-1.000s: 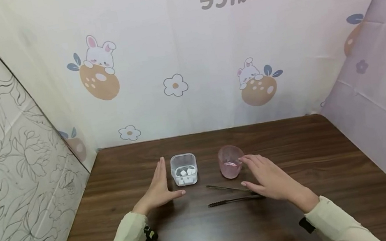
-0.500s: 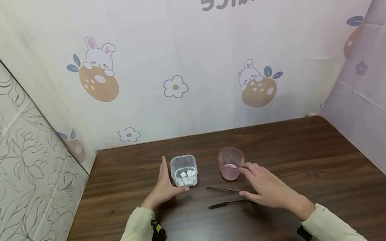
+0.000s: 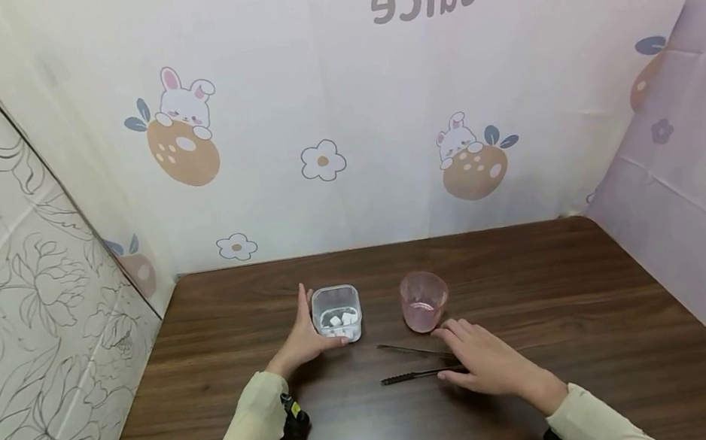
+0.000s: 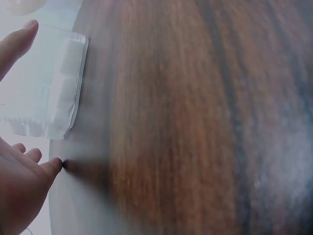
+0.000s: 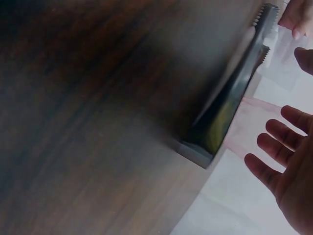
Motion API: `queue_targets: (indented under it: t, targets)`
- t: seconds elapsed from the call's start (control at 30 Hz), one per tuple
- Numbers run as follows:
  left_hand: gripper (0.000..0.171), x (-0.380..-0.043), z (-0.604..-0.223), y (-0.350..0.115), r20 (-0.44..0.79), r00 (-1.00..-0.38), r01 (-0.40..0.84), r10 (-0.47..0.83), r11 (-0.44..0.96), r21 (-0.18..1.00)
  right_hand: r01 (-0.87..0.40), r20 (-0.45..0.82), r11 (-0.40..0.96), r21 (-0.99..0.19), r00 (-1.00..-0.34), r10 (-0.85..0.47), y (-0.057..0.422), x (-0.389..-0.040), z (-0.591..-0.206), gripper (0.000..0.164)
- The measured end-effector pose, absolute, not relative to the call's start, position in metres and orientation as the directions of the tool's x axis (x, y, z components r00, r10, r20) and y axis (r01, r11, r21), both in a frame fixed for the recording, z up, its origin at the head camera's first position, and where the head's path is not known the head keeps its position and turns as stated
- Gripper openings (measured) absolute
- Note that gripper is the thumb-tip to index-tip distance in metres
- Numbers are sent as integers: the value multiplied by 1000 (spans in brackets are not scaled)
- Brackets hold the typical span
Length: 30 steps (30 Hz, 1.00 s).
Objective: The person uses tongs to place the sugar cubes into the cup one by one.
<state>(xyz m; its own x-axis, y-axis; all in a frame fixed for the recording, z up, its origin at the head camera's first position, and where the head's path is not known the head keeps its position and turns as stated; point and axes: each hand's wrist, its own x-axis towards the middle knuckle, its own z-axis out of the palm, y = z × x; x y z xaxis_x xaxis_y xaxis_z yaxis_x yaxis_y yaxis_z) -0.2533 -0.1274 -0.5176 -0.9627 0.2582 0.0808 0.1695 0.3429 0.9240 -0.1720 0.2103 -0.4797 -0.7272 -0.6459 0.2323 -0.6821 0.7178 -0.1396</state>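
Note:
A clear square tub with several small white cubes stands left of centre on the table. My left hand is spread round its left side, thumb across the front, fingers beside the left wall. In the left wrist view the fingers show a gap to the tub. My right hand hovers over the closed end of dark metal tongs, fingers loosely bent and holding nothing. The tongs lie with toothed tips pointing left, their hinge end hidden under the hand in the head view.
A pink see-through cup stands right of the tub, just beyond the right fingertips. The brown wooden table meets a printed curtain at its back edge. Patterned panels flank both sides.
My left hand has moved right, closer round the tub. My right hand has come down and toward me from beside the pink cup to over the tongs.

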Motion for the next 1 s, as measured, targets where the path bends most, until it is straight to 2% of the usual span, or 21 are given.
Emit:
queue_targets:
  t: [0.17,0.47,0.63,0.77,0.9,1.0]
  targets:
    - [138,-253,-517,-126,95,-962,176,256,317,932,-658,142,738,-153,-753,-642,210,-171,-486,62]
    - [136,-252,-518,-123,82,-970,151,229,302,941,-631,80,765,-130,-775,-627,209,-169,-497,61]
    - [130,-254,-520,-123,59,-975,131,213,339,932,-643,132,758,-110,-765,-630,208,-170,-503,55]
    - [116,-256,-523,-124,92,-965,170,247,315,934,-657,184,749,-80,-749,-637,207,-171,-506,44]
    - [103,-257,-525,-125,120,-954,195,273,269,943,-651,170,756,-67,-754,-634,206,-170,-507,38]
    - [102,-257,-526,-124,105,-957,180,271,267,947,-651,168,757,-61,-754,-635,206,-171,-506,37]
